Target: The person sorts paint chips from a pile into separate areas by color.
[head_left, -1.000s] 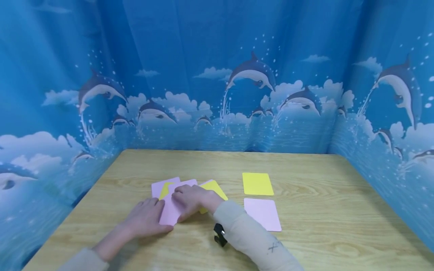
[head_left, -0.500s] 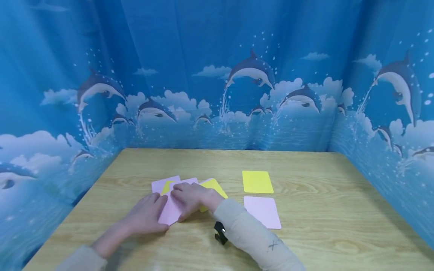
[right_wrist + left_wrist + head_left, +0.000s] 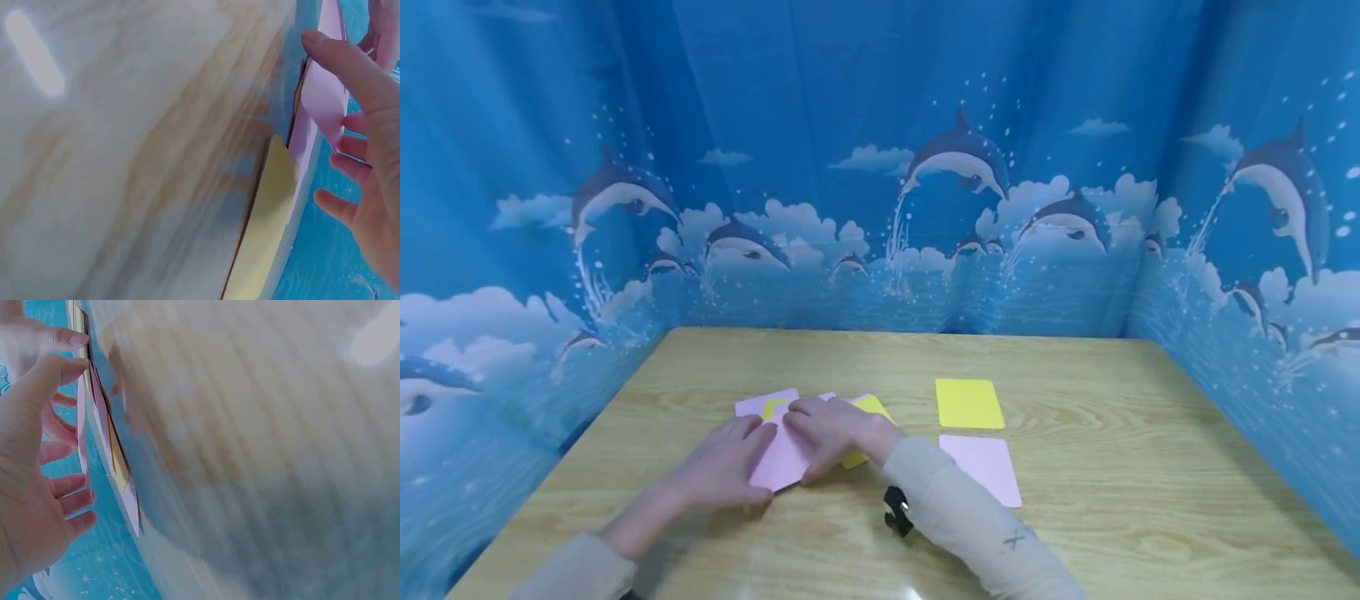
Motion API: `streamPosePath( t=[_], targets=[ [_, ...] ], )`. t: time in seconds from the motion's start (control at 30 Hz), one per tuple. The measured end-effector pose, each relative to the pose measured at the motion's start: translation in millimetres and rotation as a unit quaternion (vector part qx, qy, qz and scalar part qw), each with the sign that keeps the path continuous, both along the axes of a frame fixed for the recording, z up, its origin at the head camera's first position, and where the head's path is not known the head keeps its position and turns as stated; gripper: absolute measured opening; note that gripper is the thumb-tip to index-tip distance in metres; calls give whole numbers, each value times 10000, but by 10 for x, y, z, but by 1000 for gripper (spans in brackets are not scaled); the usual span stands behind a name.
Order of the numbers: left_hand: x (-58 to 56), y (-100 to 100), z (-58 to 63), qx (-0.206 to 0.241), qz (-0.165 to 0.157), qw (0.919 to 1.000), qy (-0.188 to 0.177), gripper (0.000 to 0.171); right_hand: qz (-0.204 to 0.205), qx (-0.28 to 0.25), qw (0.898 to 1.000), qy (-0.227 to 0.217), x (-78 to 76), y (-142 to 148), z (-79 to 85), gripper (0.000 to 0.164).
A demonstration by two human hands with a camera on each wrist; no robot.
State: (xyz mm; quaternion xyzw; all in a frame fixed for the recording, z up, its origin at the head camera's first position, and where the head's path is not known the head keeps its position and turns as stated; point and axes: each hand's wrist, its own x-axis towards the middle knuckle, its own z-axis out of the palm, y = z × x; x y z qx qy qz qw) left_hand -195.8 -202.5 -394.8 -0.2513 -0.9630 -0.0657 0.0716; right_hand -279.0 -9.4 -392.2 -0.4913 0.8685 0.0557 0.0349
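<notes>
Both hands work on a pink square card, low over the left part of the table. My left hand holds its left edge, thumb near the front corner. On the other side my right hand grips it, thumb toward me and fingers at the far side. In the right wrist view the pink card stands tilted, raised off the cards below. Beneath and behind lie another pink card, a yellow card and, to the right, a yellow card, all partly covered by the hands.
Right of the hands, a yellow square card lies flat behind a pink square card, partly covered by the right sleeve. A black device sits at the right wrist. A dolphin-printed curtain encloses the wooden table.
The left hand has moved slightly away from me along the card's edge. The right hand has shifted a little to the right. The held pink card's near edge has moved slightly farther away.
</notes>
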Motion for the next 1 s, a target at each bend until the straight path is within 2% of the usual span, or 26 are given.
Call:
streamPosePath(
  t=[0.27,0.5,0.63,0.73,0.83,1.0],
  targets=[
    [-112,60,3,51,-10,9998,177,83,3,-211,9995,227,-83,170,43,89],
    [-226,223,67,23,32,10000,-35,80,-139,-365,9992,39,-137,431,96,84],
    [-289,337,96,82,-201,9998,-7,72,-172,-408,9990,67,-146,564,92,84],
    [-340,415,88,106,-424,9989,161,67,-211,-486,9985,160,-148,661,78,81],
    [-379,489,72,133,-596,9976,332,70,-281,-556,9978,215,-135,766,79,78],
    [-428,623,65,125,-784,9958,459,73,-419,-617,9972,30,-104,969,98,77]
  ],
)
